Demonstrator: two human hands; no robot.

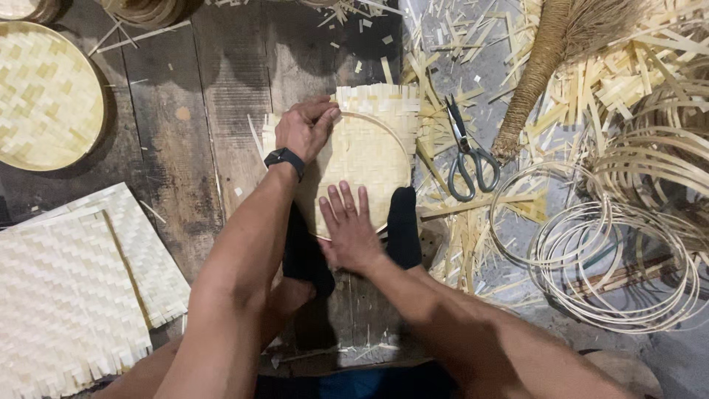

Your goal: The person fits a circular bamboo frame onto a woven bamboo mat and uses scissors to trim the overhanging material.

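Both hands — left hand [304, 129], right hand [348, 230] — press the woven mat [362, 151], fingers spread flat.

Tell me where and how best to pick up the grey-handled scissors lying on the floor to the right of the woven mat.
Probably by the two looped handles of the grey-handled metal scissors, reaching in from the near side. They lie flat with the loops towards the person and the closed blades pointing away. The loops sit on fairly bare floor, while bamboo strip offcuts crowd in alongside. The right hand, flat on the woven bamboo mat, is nearest.
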